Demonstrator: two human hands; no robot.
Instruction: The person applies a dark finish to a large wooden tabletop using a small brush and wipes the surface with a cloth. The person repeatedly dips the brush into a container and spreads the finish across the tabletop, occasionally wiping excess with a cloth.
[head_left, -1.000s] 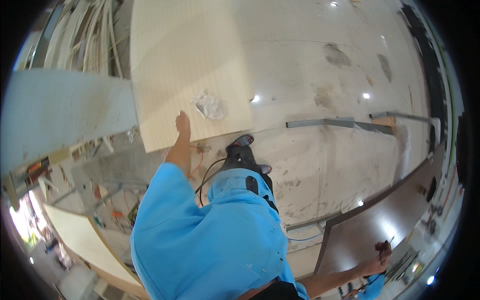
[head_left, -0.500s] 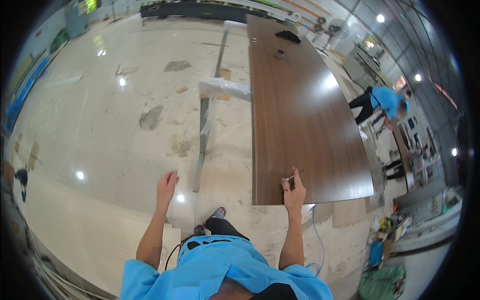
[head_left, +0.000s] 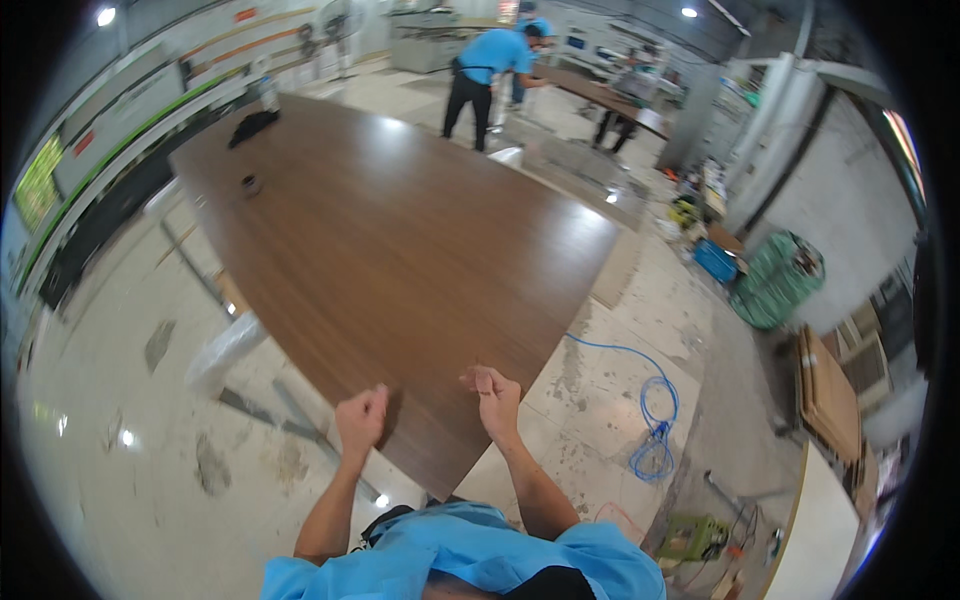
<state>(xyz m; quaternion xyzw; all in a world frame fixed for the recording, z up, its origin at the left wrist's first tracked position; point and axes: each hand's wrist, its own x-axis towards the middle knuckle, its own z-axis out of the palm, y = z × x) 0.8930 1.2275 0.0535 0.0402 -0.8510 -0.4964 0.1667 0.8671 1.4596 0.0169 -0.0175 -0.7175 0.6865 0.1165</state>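
In the head view, the left hand and the right hand are up in front of the person, a little apart, with a big brown board under them. The near corner of the board pokes in between the two arms, and the rest of it goes far out past both hands. The left hand is by the board's left edge, with its fingers curled in. The right hand is by the right edge, with its fingers bent. It is hard to tell if either hand holds some little thing, or if they touch the board. Far ahead of the left hand, a black cloth and a small dark round thing sit on the board. Left of the left hand are some clear plastic wrap and a grey metal bar. Right of the right hand, a blue hose lies in loops on the floor. Farther out that way are a blue box and a fat green bag. Far ahead of the right hand, a worker in a blue shirt leans toward another brown board
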